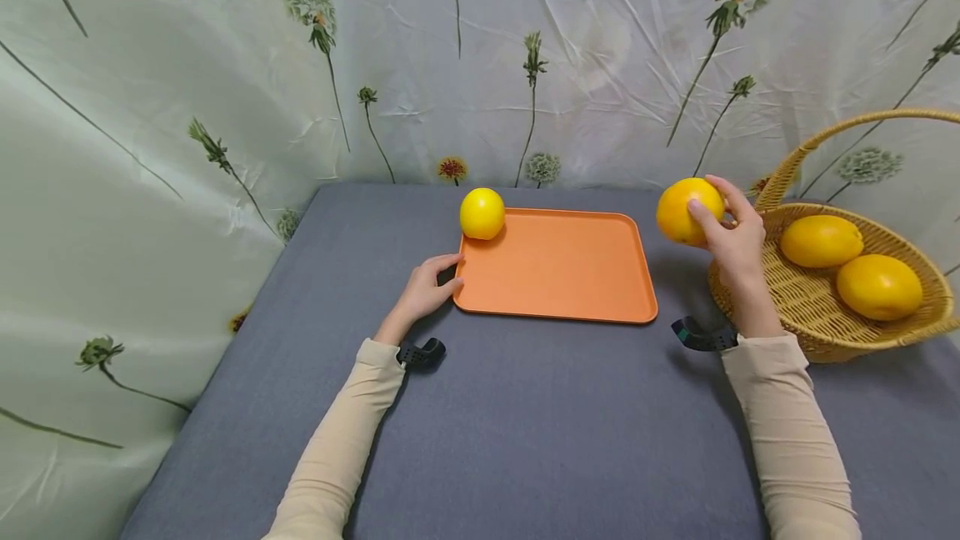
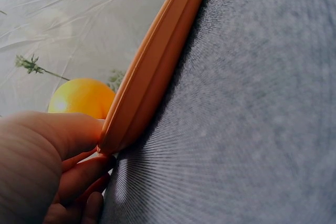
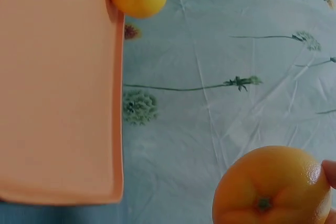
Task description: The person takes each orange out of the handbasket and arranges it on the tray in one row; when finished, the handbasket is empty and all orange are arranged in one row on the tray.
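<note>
My right hand [image 1: 738, 244] grips an orange [image 1: 686, 211] between thumb and fingers, held up between the tray and the basket. Its stem end faces the camera in the right wrist view, where only fingertips [image 3: 329, 174] show at the edge. An orange tray [image 1: 558, 265] lies flat on the table. At its left edge, my left hand [image 1: 423, 288] pinches the rim, thumb on the rim and fingers curled lower down in the left wrist view. A yellow round fruit [image 1: 482, 213] sits in the tray's far left corner.
A wicker basket [image 1: 832, 344] with a tall arched handle stands at the right, beside my right forearm. Two yellow-orange fruits [image 1: 821, 242] lie inside. Grey cloth [image 1: 555, 432] covers the table. A flower-patterned curtain [image 1: 450, 107] hangs behind its far edge and along the left.
</note>
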The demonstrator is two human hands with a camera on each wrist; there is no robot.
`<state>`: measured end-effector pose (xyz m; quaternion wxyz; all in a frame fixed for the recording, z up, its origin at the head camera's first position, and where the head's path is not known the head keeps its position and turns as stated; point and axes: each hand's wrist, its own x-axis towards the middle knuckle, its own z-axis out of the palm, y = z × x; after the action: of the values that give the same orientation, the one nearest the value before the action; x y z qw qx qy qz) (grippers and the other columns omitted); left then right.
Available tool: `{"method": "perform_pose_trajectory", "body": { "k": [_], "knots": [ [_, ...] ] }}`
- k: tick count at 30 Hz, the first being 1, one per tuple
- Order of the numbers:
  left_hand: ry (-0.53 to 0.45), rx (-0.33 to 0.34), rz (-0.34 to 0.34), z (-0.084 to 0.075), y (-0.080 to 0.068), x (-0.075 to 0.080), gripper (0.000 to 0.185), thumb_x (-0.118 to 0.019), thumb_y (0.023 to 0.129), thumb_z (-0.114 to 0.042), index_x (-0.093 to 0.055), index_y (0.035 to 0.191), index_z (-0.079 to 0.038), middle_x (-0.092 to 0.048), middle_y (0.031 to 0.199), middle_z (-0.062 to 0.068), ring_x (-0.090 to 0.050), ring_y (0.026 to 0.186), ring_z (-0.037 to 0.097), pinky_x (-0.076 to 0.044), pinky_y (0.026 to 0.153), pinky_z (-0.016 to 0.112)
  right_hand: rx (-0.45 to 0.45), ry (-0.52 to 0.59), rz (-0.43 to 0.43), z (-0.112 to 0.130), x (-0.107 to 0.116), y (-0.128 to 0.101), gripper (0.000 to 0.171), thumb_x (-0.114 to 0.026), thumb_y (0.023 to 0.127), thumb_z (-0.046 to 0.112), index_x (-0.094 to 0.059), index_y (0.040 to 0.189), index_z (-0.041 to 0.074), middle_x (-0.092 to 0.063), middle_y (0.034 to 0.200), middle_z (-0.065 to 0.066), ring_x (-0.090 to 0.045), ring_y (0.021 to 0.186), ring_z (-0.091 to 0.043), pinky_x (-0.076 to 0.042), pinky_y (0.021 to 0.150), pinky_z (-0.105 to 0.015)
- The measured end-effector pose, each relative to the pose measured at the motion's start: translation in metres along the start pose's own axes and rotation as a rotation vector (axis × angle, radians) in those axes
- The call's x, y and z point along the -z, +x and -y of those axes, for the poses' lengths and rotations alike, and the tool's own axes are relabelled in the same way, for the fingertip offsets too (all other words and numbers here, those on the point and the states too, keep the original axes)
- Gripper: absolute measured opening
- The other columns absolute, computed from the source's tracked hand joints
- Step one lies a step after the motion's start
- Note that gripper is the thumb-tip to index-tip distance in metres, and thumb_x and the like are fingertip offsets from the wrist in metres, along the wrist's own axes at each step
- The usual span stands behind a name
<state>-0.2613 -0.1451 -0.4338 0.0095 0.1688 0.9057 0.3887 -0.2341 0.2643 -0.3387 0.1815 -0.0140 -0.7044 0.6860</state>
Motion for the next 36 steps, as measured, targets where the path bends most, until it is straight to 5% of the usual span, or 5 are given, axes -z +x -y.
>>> {"method": "perform_pose_trajectory", "body": {
  "k": [5, 12, 21, 31, 36],
  "knots": [
    [-0.001, -0.010, -0.006, 0.001, 0.000, 0.000, 0.048, -0.060, 0.088, -0.014, -0.051, 0.134, -0.002, -0.051, 0.138, 0.018, -0.043, 0.133, 0.035, -0.032, 0.112, 0.048, 0.006, -0.018, 0.044, -0.004, -0.009, 0.002, 0.045, -0.064, 0.087, 0.014, -0.056, 0.131, 0.019, -0.045, 0.100, 0.006, -0.059, 0.078, 0.000, -0.053, 0.051, -0.014],
    [-0.009, -0.021, -0.011, 0.001, -0.001, -0.002, 0.047, -0.060, 0.088, -0.013, -0.052, 0.133, -0.001, -0.052, 0.137, 0.019, -0.043, 0.132, 0.035, -0.033, 0.112, 0.048, -0.020, -0.263, 0.088, -0.013, -0.019, 0.007, 0.050, -0.060, 0.090, 0.025, -0.048, 0.138, 0.022, -0.043, 0.100, 0.014, -0.056, 0.079, 0.006, -0.053, 0.054, -0.013],
    [0.001, -0.006, -0.014, 0.001, -0.001, -0.001, 0.047, -0.060, 0.088, -0.013, -0.052, 0.133, -0.002, -0.052, 0.137, 0.019, -0.043, 0.133, 0.035, -0.033, 0.113, 0.048, -0.046, -0.321, 0.130, -0.018, -0.037, 0.015, 0.055, -0.060, 0.088, 0.036, -0.046, 0.139, 0.022, -0.044, 0.103, 0.016, -0.052, 0.086, 0.002, -0.054, 0.055, -0.015],
    [-0.008, -0.019, -0.018, 0.001, 0.000, -0.001, 0.047, -0.060, 0.087, -0.013, -0.053, 0.132, -0.001, -0.053, 0.136, 0.019, -0.044, 0.132, 0.035, -0.033, 0.112, 0.048, -0.089, -0.366, 0.176, -0.022, -0.058, 0.019, 0.058, -0.057, 0.089, 0.040, -0.042, 0.142, 0.020, -0.042, 0.134, -0.018, -0.049, 0.095, -0.013, -0.054, 0.057, -0.018],
    [-0.003, -0.021, -0.012, 0.001, 0.000, -0.001, 0.047, -0.060, 0.088, -0.013, -0.052, 0.132, -0.001, -0.053, 0.136, 0.019, -0.044, 0.132, 0.035, -0.033, 0.112, 0.048, -0.134, -0.350, 0.218, -0.024, -0.064, 0.022, 0.060, -0.055, 0.091, 0.038, -0.037, 0.145, 0.019, -0.037, 0.142, -0.022, -0.048, 0.104, -0.021, -0.056, 0.062, -0.022]
  ]
}}
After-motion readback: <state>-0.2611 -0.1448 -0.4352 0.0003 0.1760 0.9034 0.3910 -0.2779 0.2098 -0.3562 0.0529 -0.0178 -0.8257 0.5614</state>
